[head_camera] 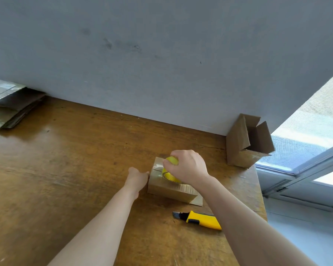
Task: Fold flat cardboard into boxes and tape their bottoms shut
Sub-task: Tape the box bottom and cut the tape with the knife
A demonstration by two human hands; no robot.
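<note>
Gripping yellow tape roll (170, 170) in right hand (187, 167), fingers curled shut around it, roll pressed on top of small brown box (170, 187). Left hand (137, 178) flat against box's left side, fingers extended, holding nothing. Box sits bottom-up on wooden surface (65, 169), right of centre; glossy clear tape over centre seam, one flap poking out flat at near-right base. Yellow utility knife (200, 219) lying just in front of box, blade end pointing left. Second box (246, 144) upright near wall at surface's right edge, top flaps open, well apart from the first. Stack of flat cardboard (10, 106) at far left against wall.
</note>
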